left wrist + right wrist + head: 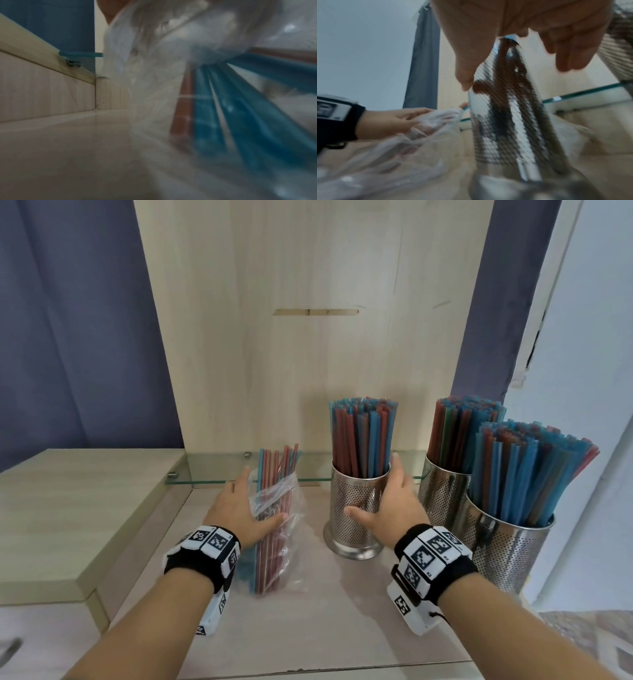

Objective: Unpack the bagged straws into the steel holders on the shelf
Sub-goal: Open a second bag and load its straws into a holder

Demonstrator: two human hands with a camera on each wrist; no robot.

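The bag [277, 508] of straws lies on the shelf [342, 611], left of the centre holder [346, 494]. 2 more holders stand to its right, the rear holder [438, 494] behind the front holder [510, 553]. The glass ledge [212, 470] runs along the back.

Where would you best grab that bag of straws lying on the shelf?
Probably round the bag at its middle, squeezing the straws through the plastic, coming from above and the left. It lies flat with its mouth open at the far end, so loose plastic might let them slide out; a steel holder stands close on its right.
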